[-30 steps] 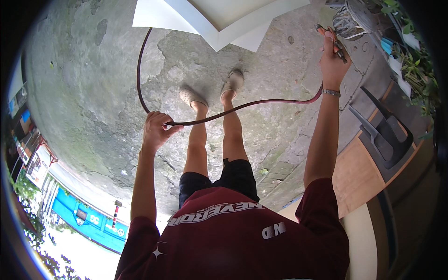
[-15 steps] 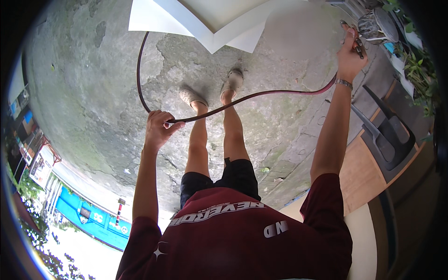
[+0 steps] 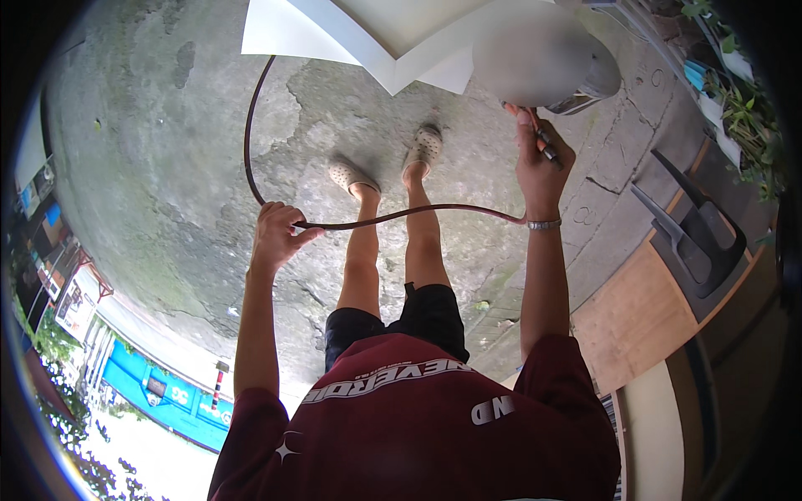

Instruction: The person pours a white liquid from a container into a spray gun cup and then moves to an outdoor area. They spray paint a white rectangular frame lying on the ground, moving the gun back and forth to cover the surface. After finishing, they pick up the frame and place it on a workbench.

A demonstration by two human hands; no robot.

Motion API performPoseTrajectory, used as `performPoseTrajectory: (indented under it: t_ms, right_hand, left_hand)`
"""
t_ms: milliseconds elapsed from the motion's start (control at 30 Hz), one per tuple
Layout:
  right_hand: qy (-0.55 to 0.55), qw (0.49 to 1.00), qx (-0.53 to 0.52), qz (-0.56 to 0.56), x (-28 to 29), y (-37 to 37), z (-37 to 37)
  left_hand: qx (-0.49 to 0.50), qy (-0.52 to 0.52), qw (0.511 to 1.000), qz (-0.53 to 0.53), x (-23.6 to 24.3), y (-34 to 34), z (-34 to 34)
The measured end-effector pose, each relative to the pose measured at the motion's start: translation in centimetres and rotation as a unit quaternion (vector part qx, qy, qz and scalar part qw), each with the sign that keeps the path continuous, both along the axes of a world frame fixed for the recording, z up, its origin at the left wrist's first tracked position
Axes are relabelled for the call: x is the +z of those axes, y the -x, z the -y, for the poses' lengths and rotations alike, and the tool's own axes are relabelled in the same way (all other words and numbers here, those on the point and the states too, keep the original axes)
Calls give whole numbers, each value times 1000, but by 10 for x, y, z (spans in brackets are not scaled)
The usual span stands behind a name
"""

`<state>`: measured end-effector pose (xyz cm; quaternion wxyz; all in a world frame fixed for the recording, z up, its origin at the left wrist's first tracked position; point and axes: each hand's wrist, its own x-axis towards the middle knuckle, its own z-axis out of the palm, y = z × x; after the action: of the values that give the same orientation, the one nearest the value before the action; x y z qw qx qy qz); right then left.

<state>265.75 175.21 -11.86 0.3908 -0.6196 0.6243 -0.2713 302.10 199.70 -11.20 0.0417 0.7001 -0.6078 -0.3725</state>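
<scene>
In the head view, much is cut short or unclear: a blurred grey patch at the upper right hides whatever lies behind it, and only a dark edge of some object peeks out at its lower right, too little to identify. The white panel at the top centre runs off the upper edge, so its full shape cannot be told. The hose, thin and dark red-brown, is one piece: from the top centre, where its end vanishes under the panel, it curves down the left, passes through the left hand, then runs across the middle of the frame in front of the shins to the right wrist, where its last stretch is hidden behind the right hand. The left hand is closed around the hose, fingers curled over it. The right hand, raised in the upper right, is closed on a slim dark nozzle whose tip points up toward the blurred patch; whether nozzle and hose join cannot be seen. A metal bracelet sits on the right wrist. Two hands, well apart; two bare legs; two pale clogs on the concrete ground at the centre. The maroon shirt fills the bottom, with its print too warped to make out. One dark plastic chair at the right edge is partly cut off, beside a brown board. Green plants at the far upper right are small and bent by the lens.
</scene>
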Motion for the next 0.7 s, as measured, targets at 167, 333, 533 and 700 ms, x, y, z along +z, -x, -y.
performPoseTrajectory:
  t_ms: [167,333,533,700]
  right_hand:
    - [-49,998,27,-8,4,-23,-47]
    - [-93,995,36,12,18,-43,-84]
    - [-93,987,129,16,26,-50,-105]
    - [-79,994,72,-19,16,-45,-76]
  left_hand:
    - [-19,16,1000,5,1,-9,-9]
    - [-34,5,999,8,4,-16,-13]
    - [-42,8,999,1,2,-20,-19]
    - [-40,3,999,-1,4,-13,-15]
